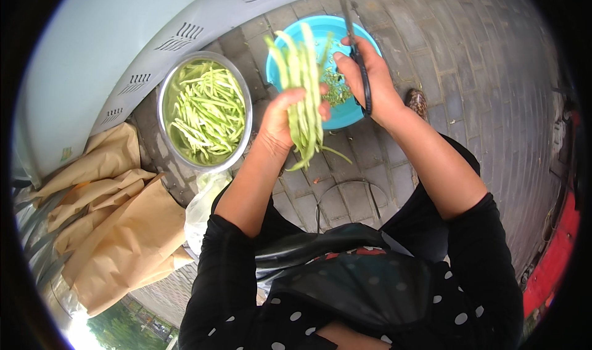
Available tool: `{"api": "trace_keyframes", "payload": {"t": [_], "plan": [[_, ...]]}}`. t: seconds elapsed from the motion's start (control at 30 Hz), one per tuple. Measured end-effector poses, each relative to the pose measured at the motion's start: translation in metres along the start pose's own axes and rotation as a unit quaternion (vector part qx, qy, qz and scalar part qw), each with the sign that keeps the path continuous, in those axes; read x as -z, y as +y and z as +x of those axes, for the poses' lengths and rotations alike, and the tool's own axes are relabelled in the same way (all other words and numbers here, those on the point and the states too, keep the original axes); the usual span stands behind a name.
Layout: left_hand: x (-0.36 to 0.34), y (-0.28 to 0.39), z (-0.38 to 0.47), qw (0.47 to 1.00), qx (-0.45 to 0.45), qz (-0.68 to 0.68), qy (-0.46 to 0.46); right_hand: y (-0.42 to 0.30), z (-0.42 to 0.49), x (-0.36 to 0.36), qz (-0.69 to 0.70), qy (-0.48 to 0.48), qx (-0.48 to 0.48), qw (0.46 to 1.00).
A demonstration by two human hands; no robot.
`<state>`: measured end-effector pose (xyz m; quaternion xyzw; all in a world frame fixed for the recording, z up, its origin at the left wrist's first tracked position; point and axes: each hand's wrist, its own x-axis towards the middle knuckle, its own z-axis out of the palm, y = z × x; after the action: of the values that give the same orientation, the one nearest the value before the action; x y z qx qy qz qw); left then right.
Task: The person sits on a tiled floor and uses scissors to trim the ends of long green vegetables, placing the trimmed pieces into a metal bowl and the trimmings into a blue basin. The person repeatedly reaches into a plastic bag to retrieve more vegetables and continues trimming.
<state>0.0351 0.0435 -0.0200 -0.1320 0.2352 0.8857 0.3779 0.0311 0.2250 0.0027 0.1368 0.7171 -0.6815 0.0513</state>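
My left hand [280, 116] grips a bunch of long green beans [303, 89] held roughly upright, their lower tips hanging beneath my fingers. To the right, my right hand [372, 79] holds a pair of scissors with black handles [364, 72]; the blades point away from me and blur towards the far end. Both hands are over or beside a turquoise plastic basin [342, 121], in which small green bean trimmings [336, 85] lie. Left of the basin stands a steel bowl [246, 119] full of green beans [208, 114].
A pale metal cabinet with vent slots [180, 35] rises at the upper left. Brown paper [125, 239] and a clear plastic bag [203, 216] lie at my left. Grey paving bricks [455, 96] form the ground. A red object [555, 253] edges the far right.
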Motion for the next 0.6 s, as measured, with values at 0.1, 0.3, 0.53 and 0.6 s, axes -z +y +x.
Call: {"api": "trace_keyframes", "payload": {"t": [0.1, 0.3, 0.53, 0.6], "plan": [[0.015, 0.033, 0.001, 0.994, -0.09, -0.06, 0.018, -0.008, -0.008, 0.003, 0.044, -0.057, 0.004, 0.997], [0.034, 0.063, -0.008, 0.952, -0.232, -0.111, 0.167, -0.012, -0.052, 0.002, 0.088, -0.238, -0.098, 0.962], [0.028, 0.051, -0.025, 0.885, -0.33, -0.098, 0.315, 0.006, -0.095, 0.001, 0.039, -0.283, -0.009, 0.958], [0.023, 0.046, -0.036, 0.874, -0.358, -0.049, 0.325, 0.009, -0.114, 0.003, 0.038, -0.307, 0.022, 0.951]]}}
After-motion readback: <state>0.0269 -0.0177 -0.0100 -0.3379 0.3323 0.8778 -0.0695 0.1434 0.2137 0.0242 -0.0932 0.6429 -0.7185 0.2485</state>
